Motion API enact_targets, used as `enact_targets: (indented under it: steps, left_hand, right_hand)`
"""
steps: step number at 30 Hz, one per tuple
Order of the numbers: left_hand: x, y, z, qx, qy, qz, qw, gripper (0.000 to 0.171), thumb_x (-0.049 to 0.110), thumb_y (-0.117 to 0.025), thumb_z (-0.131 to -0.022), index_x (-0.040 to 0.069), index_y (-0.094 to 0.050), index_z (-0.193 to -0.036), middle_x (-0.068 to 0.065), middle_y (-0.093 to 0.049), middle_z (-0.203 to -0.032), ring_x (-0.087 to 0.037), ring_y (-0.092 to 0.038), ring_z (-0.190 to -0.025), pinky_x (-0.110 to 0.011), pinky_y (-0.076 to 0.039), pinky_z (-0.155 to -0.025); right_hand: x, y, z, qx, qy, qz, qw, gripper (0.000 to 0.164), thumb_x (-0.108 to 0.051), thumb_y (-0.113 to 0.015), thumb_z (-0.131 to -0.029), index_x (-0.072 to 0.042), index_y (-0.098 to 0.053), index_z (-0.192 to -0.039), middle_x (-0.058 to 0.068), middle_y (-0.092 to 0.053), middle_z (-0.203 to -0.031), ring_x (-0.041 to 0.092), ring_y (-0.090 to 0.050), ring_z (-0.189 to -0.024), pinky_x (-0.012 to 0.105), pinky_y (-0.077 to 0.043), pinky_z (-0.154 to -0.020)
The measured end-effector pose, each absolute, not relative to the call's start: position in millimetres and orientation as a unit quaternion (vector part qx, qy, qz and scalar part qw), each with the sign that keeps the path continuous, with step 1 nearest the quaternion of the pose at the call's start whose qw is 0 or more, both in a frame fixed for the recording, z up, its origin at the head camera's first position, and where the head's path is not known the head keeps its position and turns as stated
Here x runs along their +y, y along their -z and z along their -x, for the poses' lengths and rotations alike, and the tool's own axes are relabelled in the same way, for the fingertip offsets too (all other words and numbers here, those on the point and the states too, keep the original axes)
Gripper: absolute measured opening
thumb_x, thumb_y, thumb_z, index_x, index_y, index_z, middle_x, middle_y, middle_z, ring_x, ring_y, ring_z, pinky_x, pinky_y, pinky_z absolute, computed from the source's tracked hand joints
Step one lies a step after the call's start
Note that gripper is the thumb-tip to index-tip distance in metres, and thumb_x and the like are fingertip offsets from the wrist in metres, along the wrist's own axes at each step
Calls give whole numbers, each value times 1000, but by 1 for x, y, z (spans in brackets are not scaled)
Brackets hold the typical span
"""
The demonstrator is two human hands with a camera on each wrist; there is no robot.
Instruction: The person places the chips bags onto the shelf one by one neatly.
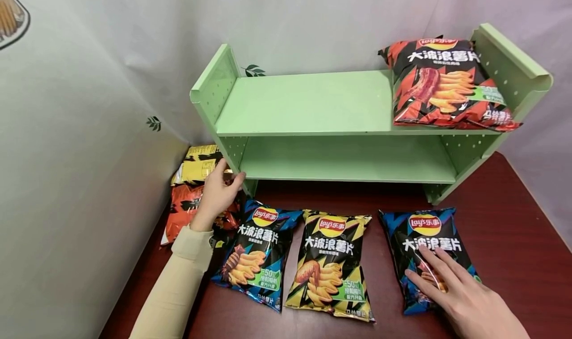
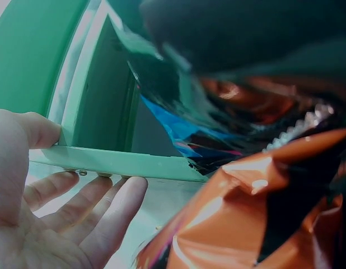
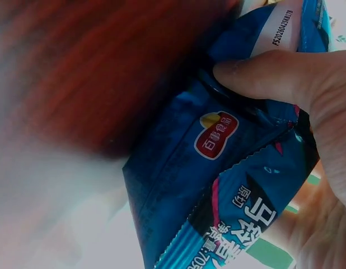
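The right hand spreads slightly bent fingers over the printed front of the right-hand blue-and-black foil crisp bag, near the bench's right side; in the right wrist view its thumb presses into the creased blue film, gripping the bag. The left hand pinches the left upright of the pale-green metal two-tier shelf, thumb on one side, fingers on the other. Just beside it on the left lie a red foil bag and a yellow foil bag. Another blue-and-black bag lies nearer on the reddish-brown wooden bench.
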State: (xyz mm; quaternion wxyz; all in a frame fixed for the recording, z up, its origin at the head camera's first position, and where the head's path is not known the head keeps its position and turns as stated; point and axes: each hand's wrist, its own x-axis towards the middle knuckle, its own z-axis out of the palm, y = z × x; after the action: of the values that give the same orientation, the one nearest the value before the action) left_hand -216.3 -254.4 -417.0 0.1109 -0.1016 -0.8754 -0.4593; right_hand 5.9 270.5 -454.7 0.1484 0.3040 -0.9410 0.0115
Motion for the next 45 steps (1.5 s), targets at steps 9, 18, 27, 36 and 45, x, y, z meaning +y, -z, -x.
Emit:
enact_targets:
  steps: [9,18,27,36,45]
  left_hand:
    - [-254,416,216,-874,463,101,112,45,29,-65,-101,20,-53,-144,-18,-67,-116,-34,-75,-89,-28,-58,-60]
    - [-254,417,216,-872,464,105,114,47,27,-65,-101,21,-52,-147,-18,-67,-115,-32,-75,-88,-27,-58,-60]
    - [-252,415,214,-875,457,102,118,46,28,-65,-101,21,-53,-145,-17,-68,-118,-31,-75,-87,-28,-59,-62]
    - [-253,416,215,-879,447,108,127,47,29,-64,-102,22,-52,-147,-17,-68,-114,-30,-74,-79,-28,-58,-59]
    - [-254,417,215,-879,447,107,130,50,30,-65,-101,27,-51,-149,-16,-68,-116,-27,-74,-76,-29,-58,-59]
  right_hand:
    - [270,448,-2,-936,5,-319,151,78,-87,-58,-75,-37,-69,-134,9,-42,-160,27,-25,-154,20,-25,-38]
    - [270,445,0,-928,19,-326,182,72,-50,-2,-110,-36,-70,-131,10,-46,-158,27,-28,-153,21,-28,-38]
    - [272,441,1,-924,16,-325,200,74,-41,1,-112,-37,-71,-128,10,-50,-154,23,-31,-150,21,-31,-38]
    - [271,435,0,-918,6,-338,206,69,-50,-7,-112,-33,-72,-128,12,-48,-157,7,5,-161,20,-31,-38]
    - [269,422,-1,-904,40,-362,224,67,-37,-3,-114,-31,-67,-134,10,-59,-146,25,-45,-141,31,-57,-55]
